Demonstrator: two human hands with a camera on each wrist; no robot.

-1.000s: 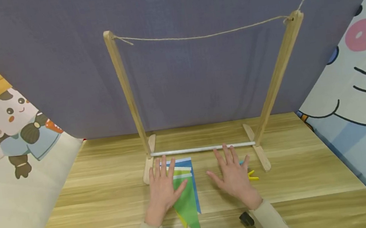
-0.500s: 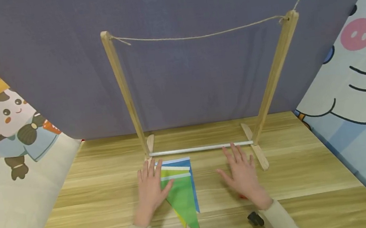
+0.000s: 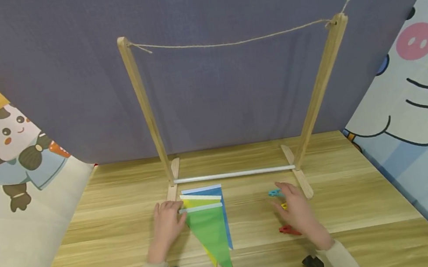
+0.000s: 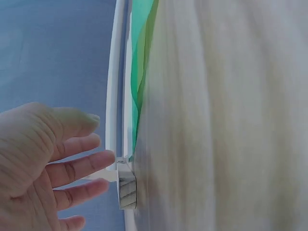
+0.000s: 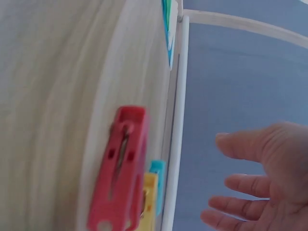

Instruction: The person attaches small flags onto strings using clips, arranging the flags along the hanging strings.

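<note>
Three triangular pennants with pale top strips lie overlapped on the table: green point(image 3: 211, 230) uppermost, then yellow point(image 3: 202, 202) and blue point(image 3: 213, 191). My left hand point(image 3: 166, 227) hovers at their left edge, fingers loosely bent, thumb near the green one's corner. Over the clothespins at the right is my right hand point(image 3: 300, 214), fingers relaxed and holding nothing. The blue clothespin point(image 3: 275, 193) shows by its fingertips, the yellow clothespin point(image 3: 284, 206) is mostly hidden under it, and the red clothespin point(image 3: 288, 230) lies nearer me. The right wrist view shows that red clothespin point(image 5: 120, 168) up close.
Behind the pennants stands a wooden frame with a left post point(image 3: 143, 102) and a right post point(image 3: 320, 90). A thin string point(image 3: 223, 44) sags between their tops, and a white rod point(image 3: 234, 174) joins them low down. A grey cloth backdrop point(image 3: 226, 105) hangs behind.
Both hands were spread flat over the pennants and clothespins; they have moved apart and back toward me, fingers now bent. The pennants' left corners and the clothespins have come into view.
</note>
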